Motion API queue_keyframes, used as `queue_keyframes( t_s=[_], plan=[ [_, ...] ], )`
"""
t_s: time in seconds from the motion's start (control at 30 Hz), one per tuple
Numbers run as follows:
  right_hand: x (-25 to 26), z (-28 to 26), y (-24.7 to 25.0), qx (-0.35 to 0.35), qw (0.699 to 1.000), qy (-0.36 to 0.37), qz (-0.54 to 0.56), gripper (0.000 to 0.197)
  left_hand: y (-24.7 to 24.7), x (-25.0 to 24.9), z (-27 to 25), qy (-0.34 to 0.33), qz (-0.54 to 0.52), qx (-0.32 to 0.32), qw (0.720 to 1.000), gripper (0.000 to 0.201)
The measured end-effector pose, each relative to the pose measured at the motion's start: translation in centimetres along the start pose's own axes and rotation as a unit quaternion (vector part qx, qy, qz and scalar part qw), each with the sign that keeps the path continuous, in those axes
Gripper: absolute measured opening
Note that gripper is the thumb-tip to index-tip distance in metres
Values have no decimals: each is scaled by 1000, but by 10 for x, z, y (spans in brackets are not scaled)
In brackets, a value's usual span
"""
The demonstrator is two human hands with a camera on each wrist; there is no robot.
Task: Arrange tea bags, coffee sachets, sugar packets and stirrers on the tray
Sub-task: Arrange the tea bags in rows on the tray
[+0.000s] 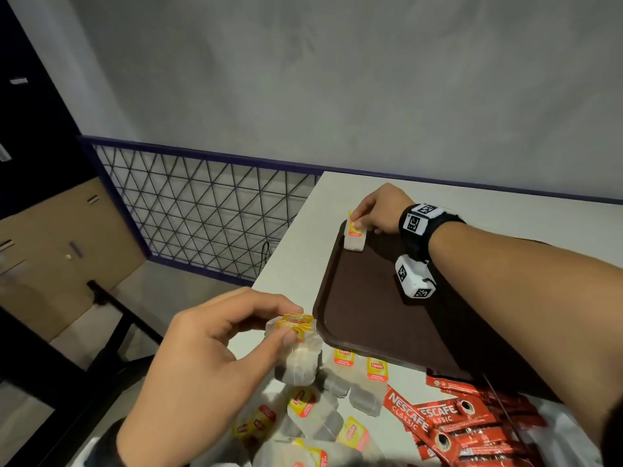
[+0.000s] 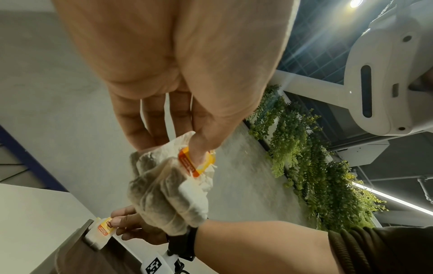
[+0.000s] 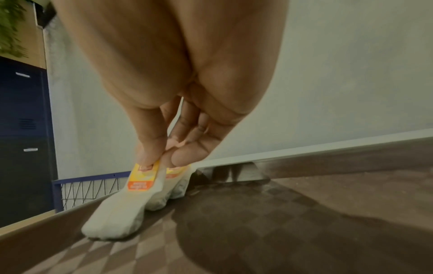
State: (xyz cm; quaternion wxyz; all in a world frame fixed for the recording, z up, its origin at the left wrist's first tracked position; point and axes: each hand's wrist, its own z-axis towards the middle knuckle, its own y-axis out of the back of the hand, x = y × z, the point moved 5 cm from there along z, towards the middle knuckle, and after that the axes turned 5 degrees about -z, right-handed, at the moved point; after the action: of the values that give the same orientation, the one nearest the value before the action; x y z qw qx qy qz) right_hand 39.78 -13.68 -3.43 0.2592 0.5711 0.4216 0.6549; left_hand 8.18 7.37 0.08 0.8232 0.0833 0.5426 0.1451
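Note:
A dark brown tray (image 1: 371, 308) lies on the white table. At its far left corner my right hand (image 1: 362, 222) pinches the yellow tags of a few white tea bags (image 1: 354, 238) that rest on the tray; the right wrist view shows the tea bags (image 3: 121, 209) side by side under the fingertips (image 3: 150, 153). My left hand (image 1: 279, 326) holds a small stack of tea bags (image 1: 298, 352) by their tags above the table, left of the tray; the same stack (image 2: 168, 187) hangs from my thumb in the left wrist view. Loose tea bags (image 1: 337, 409) and red coffee sachets (image 1: 472, 426) lie near the front edge.
The table's left edge (image 1: 286, 241) runs close beside the tray, with a wire-mesh railing (image 1: 202, 214) and a drop beyond it. A grey wall stands behind the table. Most of the tray's surface is bare.

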Motion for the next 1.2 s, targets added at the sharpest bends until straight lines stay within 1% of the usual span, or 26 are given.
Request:
queue_keyframes(
  t_s=[0.2, 0.4, 0.63, 0.73, 0.83, 0.9, 0.97, 1.1, 1.2],
  plan=[
    [-4, 7, -2, -37, 999, -31, 17, 9, -5, -3, 3, 0, 2, 8, 1000, 29],
    [-3, 11, -6, -33, 997, -47, 43, 8, -9, -1, 6, -4, -6, 12, 1000, 30],
    [-6, 7, -1, -43, 997, -56, 18, 7, -12, 1, 8, -1, -4, 16, 1000, 28],
    [-6, -1, 5, -46, 997, -53, 18, 11, -12, 3, 8, 1, -8, 18, 1000, 29],
    [2, -18, 18, -57, 997, -35, 25, 13, -11, 2, 8, 0, -7, 18, 1000, 30],
    [13, -33, 29, -68, 996, -19, 52, 10, -10, 2, 9, 7, -20, 14, 1000, 27],
    [29, -55, 38, -63, 995, 7, 73, 8, -10, 3, 10, 18, -42, 9, 999, 24],
    [73, -119, 48, -4, 989, 96, 110, 6, -13, 3, 12, 25, -60, 9, 998, 20],
    [97, -172, 52, 32, 978, 157, 134, 4, -16, -1, 12, 16, -63, 9, 998, 22]
  ],
)
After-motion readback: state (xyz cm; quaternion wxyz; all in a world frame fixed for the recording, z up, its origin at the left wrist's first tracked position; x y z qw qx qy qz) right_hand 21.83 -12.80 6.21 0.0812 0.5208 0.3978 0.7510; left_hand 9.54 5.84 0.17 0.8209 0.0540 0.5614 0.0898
